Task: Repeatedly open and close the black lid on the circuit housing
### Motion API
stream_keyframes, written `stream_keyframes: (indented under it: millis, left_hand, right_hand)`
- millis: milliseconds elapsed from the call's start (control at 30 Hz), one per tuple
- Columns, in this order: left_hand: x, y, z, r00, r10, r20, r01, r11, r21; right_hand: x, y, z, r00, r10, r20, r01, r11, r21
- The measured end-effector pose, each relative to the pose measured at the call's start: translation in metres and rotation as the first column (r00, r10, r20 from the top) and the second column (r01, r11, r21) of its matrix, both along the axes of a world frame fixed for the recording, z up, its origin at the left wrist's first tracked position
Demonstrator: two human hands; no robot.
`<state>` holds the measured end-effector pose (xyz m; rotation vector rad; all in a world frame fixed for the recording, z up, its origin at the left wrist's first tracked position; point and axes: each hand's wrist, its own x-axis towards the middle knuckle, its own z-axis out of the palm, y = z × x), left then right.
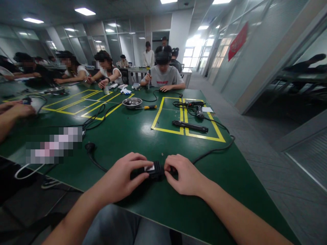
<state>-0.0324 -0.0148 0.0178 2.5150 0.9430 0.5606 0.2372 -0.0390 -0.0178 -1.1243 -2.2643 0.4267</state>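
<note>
Near the table's front edge, my left hand [125, 175] is closed around a small black box [157, 169] with ridges and a white label; I cannot make out its exact kind. My right hand [185, 173] is closed at the box's right end, thumb and fingers pinched on a black cable [214, 150]. That cable leaves behind my right hand and runs over the table to the right. Left of my left hand, another cable ends in a black plug [90, 147]. My fingers hide part of the box and where the cable meets it.
On the green table [133, 136] are a metal bowl [132, 102], a yellow-handled screwdriver [150, 107], a long black tool [190, 126] and more corded black tools [200, 112]. A blurred pinkish item [55, 145] lies left. A co-worker's hands [19, 109] are at far left; others sit opposite.
</note>
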Motion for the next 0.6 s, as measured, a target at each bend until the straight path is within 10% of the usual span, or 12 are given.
stream_keyframes:
  millis: [300, 600]
  left_hand:
    - [0.0, -0.008, -0.01, 0.997, -0.042, -0.064, 0.043, 0.999, 0.018]
    - [0.014, 0.028, -0.02, 0.988, 0.154, -0.028, -0.154, 0.988, 0.005]
  right_hand:
    - [0.001, 0.001, -0.001, 1.0, 0.006, 0.003, -0.006, 1.0, 0.0]
    - [-0.003, -0.002, -0.001, 1.0, -0.03, -0.002, 0.031, 1.0, 0.002]
